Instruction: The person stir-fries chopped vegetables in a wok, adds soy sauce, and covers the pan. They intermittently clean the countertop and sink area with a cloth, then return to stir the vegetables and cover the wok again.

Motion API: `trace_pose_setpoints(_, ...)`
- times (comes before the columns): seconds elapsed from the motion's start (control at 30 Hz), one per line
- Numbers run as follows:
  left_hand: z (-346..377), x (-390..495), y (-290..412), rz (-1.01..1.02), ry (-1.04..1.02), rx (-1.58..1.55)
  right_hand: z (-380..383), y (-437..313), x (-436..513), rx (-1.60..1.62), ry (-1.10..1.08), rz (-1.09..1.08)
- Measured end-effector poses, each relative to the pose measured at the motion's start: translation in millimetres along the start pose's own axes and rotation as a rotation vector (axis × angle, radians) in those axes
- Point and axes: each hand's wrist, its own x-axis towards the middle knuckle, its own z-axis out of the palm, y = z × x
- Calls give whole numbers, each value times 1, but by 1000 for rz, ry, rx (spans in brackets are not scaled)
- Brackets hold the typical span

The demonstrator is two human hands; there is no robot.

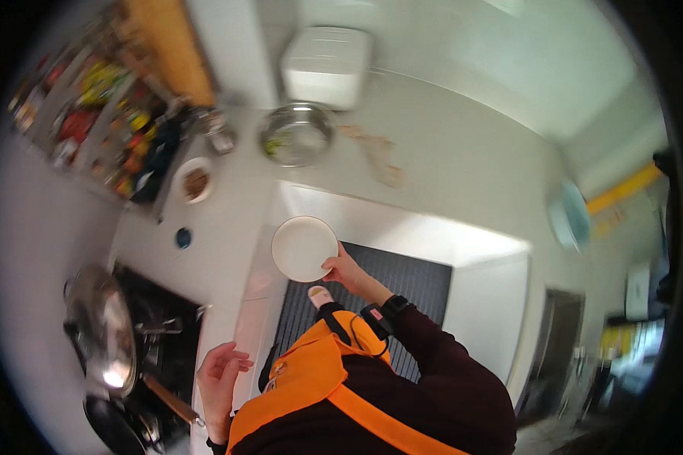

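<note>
A white bowl or deep plate (304, 248) with a thin dark rim is held by its edge in my right hand (341, 270), out over the floor. Nothing shows inside it. My left hand (222, 372) holds nothing; its fingers are loosely bent and apart, near the counter edge by the stove. Closest to that hand is the brown handle (171, 400) of a pan on the stove (159, 335).
A steel basin (297, 136) with some greens stands on the counter (461, 153) before a white container (327, 68). Further left are a bowl of brown food (196, 181), a glass jar (222, 139) and a shelf of packets (99, 119). A large metal lid (102, 330) leans by the stove.
</note>
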Motion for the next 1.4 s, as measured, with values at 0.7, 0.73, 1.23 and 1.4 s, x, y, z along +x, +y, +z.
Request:
trace_pose_setpoints(0.7,157,-37,-64,-29,-803,197,-386,139,-554,1083,719,-978)
trace_pose_setpoints(0.73,172,-37,-65,-46,-804,216,-407,147,-573,1067,771,-1025)
trace_pose_setpoints(1.23,388,-15,-63,79,-988,439,-519,184,-587,1665,-215,-1433)
trace_pose_setpoints(1.4,409,103,-71,242,-645,452,-517,185,-573,1403,-87,-1083)
